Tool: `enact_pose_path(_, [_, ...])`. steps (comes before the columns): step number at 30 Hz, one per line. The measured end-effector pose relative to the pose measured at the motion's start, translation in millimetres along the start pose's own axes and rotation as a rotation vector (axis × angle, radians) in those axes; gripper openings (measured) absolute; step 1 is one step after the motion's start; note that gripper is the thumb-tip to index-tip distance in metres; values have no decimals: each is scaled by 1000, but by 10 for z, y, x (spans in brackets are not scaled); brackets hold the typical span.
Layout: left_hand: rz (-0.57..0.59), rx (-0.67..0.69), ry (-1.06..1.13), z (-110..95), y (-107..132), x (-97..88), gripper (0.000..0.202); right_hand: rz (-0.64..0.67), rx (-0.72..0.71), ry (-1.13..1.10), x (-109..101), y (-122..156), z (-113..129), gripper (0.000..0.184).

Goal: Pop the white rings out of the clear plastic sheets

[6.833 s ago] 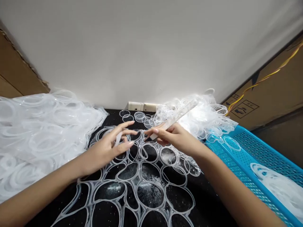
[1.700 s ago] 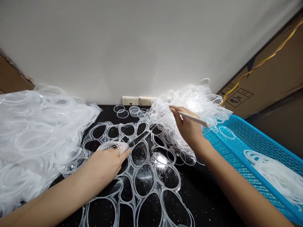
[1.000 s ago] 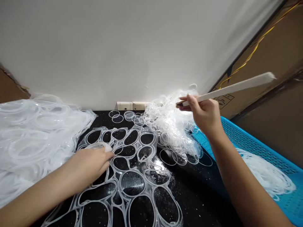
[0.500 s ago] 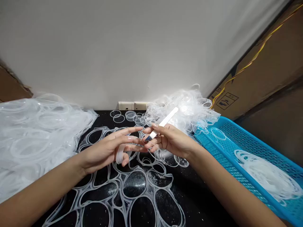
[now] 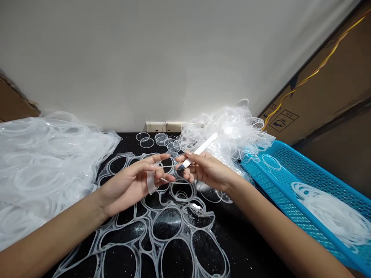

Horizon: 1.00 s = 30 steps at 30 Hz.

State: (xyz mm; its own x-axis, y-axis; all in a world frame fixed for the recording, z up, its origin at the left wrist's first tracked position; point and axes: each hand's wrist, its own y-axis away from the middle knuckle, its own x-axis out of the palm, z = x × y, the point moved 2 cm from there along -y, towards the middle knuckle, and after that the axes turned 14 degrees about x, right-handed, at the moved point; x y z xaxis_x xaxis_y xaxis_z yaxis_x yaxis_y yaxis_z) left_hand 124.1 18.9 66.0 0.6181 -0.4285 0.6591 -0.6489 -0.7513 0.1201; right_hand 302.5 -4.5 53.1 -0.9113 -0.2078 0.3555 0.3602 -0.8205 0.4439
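Note:
My left hand has its fingers partly curled, with a translucent plastic band looped over them. A thin pale strand spans the small gap from these fingers to my right hand. Pinched between my right thumb and fingers is a slim, flat white tool with a dark tip pointing down-left at the strand; I cannot make out its exact kind. Beneath both hands lies a translucent sheet of joined rings, with large oval holes, on the black tabletop.
A heap of similar sheets fills the left. Loose clear discs and a pile of thin rings lie by the wall. At right, a blue basket holds a bundle of rings; cardboard boxes stand behind it.
My left fingers have curled in and drawn slightly away from the right hand, and a strand now shows between them. The tool stays in my right hand. The view has shifted slightly.

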Motion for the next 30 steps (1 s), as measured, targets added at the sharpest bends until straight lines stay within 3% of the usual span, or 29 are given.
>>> enact_pose_path(2, [-25, 48, 45, -33, 1, -34, 17, -154, -57, 125, -80, -37, 1, 28])
enact_pose_path(5, [-36, 152, 56, -114, -8, -85, 18, -380, -129, 414, -221, -100, -24, 30])
enact_pose_path(8, [58, 253, -152, -155, -46, -147, 22, -458, -124, 724, -300, -168, -102, 32])
enact_pose_path(10, [195, 319, -549, -112, -85, -195, 26, -494, -95, 849, -312, -201, -157, 34])
enact_pose_path(14, [517, 453, -1576, 146, -153, -269, 38, -528, -62, 933, -279, -227, -207, 37])
enact_pose_path(16, [602, 489, -1921, 285, -173, -292, 41, -537, -77, 947, -260, -224, -205, 36])
enact_pose_path(18, [655, 484, -2123, 386, -183, -303, 43, -548, -86, 961, -246, -216, -199, 34])
enact_pose_path(22, [687, 487, -2291, 456, -178, -312, 42, -554, -114, 963, -211, -200, -189, 31])
enact_pose_path(30, [666, 543, -2267, 442, -177, -287, 41, -549, -163, 936, -226, -207, -207, 32])
